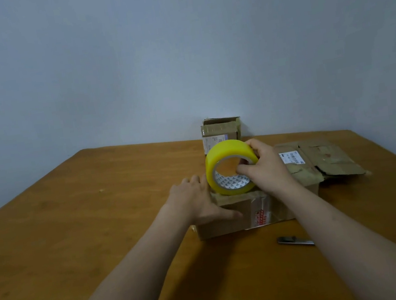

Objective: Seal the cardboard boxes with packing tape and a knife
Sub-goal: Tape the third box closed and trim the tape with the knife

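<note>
Sealing seems barely begun: the left hand [199, 200] lies flat on the nearest cardboard box [229, 219], the right hand [263, 166] grips the yellow tape roll [223, 156] atop it, the knife [295, 241] untouched before it.

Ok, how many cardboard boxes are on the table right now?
3. The near box under the left hand and the tape roll; a small box at the back; an open-flapped box on the right. More could hide behind these.
</note>
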